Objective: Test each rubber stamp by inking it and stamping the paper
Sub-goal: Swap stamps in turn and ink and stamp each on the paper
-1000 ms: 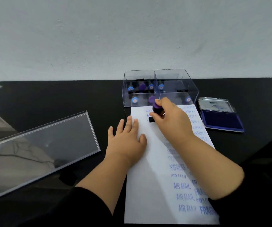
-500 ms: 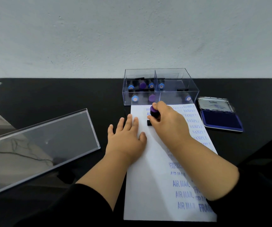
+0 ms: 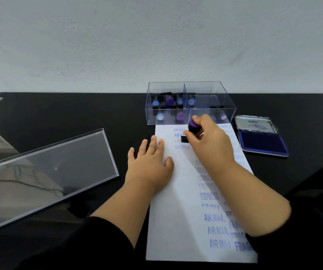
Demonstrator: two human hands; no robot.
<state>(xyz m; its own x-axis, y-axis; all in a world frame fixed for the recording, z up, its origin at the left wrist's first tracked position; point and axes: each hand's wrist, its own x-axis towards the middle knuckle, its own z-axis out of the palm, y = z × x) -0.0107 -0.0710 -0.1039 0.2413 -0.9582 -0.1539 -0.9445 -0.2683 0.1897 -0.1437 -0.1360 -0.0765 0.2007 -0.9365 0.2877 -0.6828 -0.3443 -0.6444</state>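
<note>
We see the black table (image 3: 59, 114) carrying the paper (image 3: 176, 221), the clear lid (image 3: 45, 172), the stamp box (image 3: 191, 106) and the ink pad (image 3: 261, 143); our left hand (image 3: 149, 168) lies flat on the paper, while our right hand (image 3: 209, 143) grips a purple stamp (image 3: 192, 126) on the sheet's top.

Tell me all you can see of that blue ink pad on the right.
The ink pad is a flat, metal-looking tin lying open on the black table, right of the paper and clear box. Its silvery hinged lid, folded back, carries small print and an unclear brand name. The near half holds a dark blue inked cushion. Nothing touches it; neither hand is on it.
</note>
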